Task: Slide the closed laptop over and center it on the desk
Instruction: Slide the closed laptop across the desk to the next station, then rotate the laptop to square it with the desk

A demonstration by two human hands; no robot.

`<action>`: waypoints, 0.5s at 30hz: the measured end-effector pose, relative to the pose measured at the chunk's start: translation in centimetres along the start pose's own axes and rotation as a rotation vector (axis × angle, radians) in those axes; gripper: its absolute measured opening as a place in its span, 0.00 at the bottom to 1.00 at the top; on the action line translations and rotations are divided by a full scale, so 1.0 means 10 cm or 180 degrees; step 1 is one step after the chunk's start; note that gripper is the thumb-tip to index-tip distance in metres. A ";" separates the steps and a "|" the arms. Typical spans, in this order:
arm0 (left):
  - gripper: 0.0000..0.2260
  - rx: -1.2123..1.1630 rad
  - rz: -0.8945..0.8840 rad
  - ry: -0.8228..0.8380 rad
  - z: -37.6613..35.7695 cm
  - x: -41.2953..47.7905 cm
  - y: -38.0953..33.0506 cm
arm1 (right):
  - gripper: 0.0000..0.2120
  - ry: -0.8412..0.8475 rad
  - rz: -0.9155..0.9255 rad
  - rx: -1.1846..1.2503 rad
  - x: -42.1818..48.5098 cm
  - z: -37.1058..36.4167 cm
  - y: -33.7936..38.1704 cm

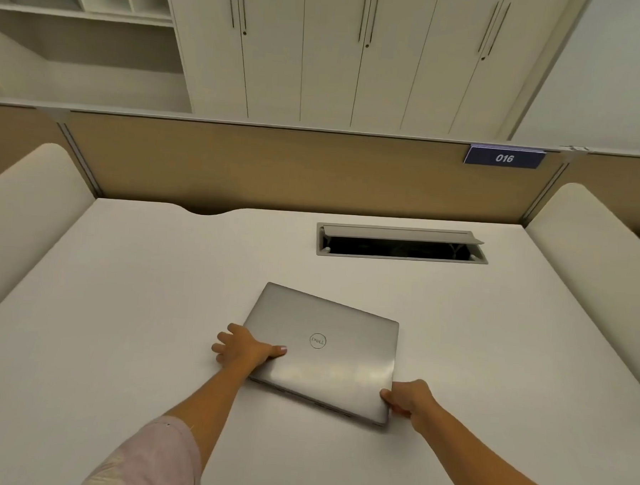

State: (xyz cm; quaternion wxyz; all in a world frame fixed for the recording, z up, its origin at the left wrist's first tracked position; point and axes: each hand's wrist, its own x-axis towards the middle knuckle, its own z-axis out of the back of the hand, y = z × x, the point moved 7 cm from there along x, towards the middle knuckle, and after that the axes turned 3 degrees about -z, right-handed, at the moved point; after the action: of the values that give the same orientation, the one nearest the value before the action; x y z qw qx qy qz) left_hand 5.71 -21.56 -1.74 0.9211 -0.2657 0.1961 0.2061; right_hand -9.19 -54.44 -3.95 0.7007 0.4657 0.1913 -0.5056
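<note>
A closed silver laptop (328, 339) with a round logo on its lid lies flat on the white desk (122, 306), turned somewhat clockwise and slightly right of the desk's middle. My left hand (240, 345) grips its left edge, thumb on the lid and fingers curled down the side. My right hand (406, 397) pinches the near right corner, thumb on top. Both forearms reach in from the bottom of the view.
An open cable hatch (402, 243) with a raised flap is set into the desk behind the laptop. A tan partition (278, 166) with a "016" sign (504, 157) closes the back. Rounded cream side panels stand left (27, 208) and right (600, 249).
</note>
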 end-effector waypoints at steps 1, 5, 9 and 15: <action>0.53 0.0029 -0.0011 -0.0029 0.00 0.01 0.01 | 0.07 0.0013 0.0017 0.0009 0.00 0.00 0.01; 0.49 0.0439 -0.0176 -0.0173 0.00 -0.02 -0.01 | 0.06 0.0106 0.0192 -0.0278 -0.02 0.04 0.06; 0.51 0.0351 -0.0319 -0.0196 -0.05 -0.15 0.03 | 0.20 -0.0134 0.0567 -0.0275 -0.08 0.21 0.23; 0.54 -0.1006 0.0384 -0.0332 -0.19 -0.59 0.27 | 0.27 -0.0639 0.1629 -0.0601 -0.16 0.29 0.84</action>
State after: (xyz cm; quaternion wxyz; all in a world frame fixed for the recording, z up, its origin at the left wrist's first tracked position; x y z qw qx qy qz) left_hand -1.06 -22.18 -1.58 0.8628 -0.3839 0.1288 0.3028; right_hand -3.06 -55.60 2.55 0.8611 0.3792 0.0435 -0.3359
